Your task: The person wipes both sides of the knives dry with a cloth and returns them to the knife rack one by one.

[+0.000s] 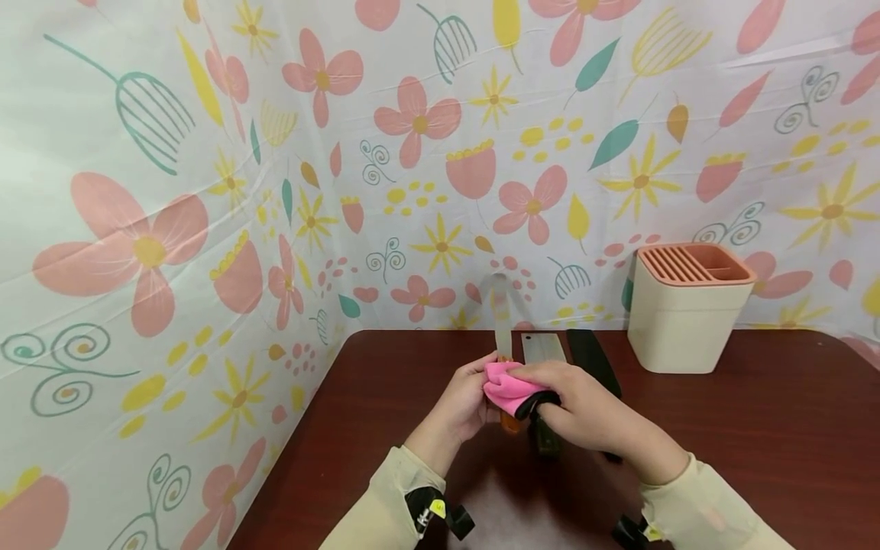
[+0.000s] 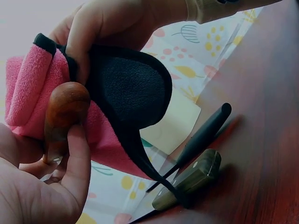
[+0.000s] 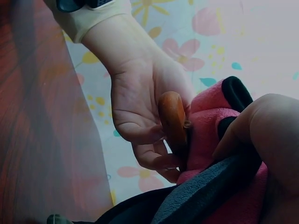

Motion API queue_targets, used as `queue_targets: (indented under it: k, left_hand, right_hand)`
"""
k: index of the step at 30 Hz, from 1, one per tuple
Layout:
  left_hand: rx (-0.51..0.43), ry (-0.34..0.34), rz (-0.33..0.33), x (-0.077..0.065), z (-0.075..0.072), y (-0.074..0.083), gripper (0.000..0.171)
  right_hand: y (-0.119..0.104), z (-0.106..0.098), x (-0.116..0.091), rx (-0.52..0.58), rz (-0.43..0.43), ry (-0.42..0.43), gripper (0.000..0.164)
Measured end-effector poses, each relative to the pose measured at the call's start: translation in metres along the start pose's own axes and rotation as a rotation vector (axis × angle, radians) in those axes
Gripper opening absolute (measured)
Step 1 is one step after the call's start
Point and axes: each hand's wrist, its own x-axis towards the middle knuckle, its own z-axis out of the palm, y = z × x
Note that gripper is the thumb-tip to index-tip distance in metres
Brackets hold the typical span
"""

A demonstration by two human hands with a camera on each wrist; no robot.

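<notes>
L hand [image 1: 467, 401] is closed on the wooden handle of a knife [image 1: 504, 332], blade up & away twd the wall; job's prob. a wipe-down. To do it well: keep that L grip firm & steady, rub the pink cloth [image 1: 507, 388] snug round the handle, shift L fingers to reach the hidden bits; if going onto the blade, fold cloth thick & stroke twd the tip, never across the edge. Can't tell which side's sharp.

Knife vs. grips: handle sits in L fingers, butt poking out below the cloth, which touches it & hides its mid pt. from above. R hand [image 1: 584, 405] pinches the cloth, just R of the knife. Farther R on the bench [image 1: 749, 458]: cleaver [image 1: 543, 347], black knife [image 1: 593, 359], then cream holder [image 1: 681, 321], well apart.
</notes>
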Motion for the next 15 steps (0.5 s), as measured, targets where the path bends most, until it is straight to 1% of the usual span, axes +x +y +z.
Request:
queue_targets:
  k: [5,8,12,15]
  left_hand:
    - [-0.004,0.009,-0.002,-0.0004,-0.0013,0.0023,0.041]
    - [0.009,0.011,-0.008,0.0002,-0.0014,0.0032,0.038]
    - [-0.005,0.028,-0.013,-0.0010,-0.0006,0.0045,0.041]
    - [-0.032,0.043,-0.009,-0.0015,-0.0006,0.0048,0.046]
  right_hand:
    - [-0.0017,0.0001,0.0012,0.026,-0.030,-0.013,0.060]
    - [-0.0030,-0.0004,0.0007,0.041,-0.029,-0.027,0.060]
    - [-0.0046,-0.0023,-0.0003,0.080,-0.018,-0.049,0.057]
    - [-0.0060,-0.0041,-0.0002,0.121,-0.038,-0.060,0.054]
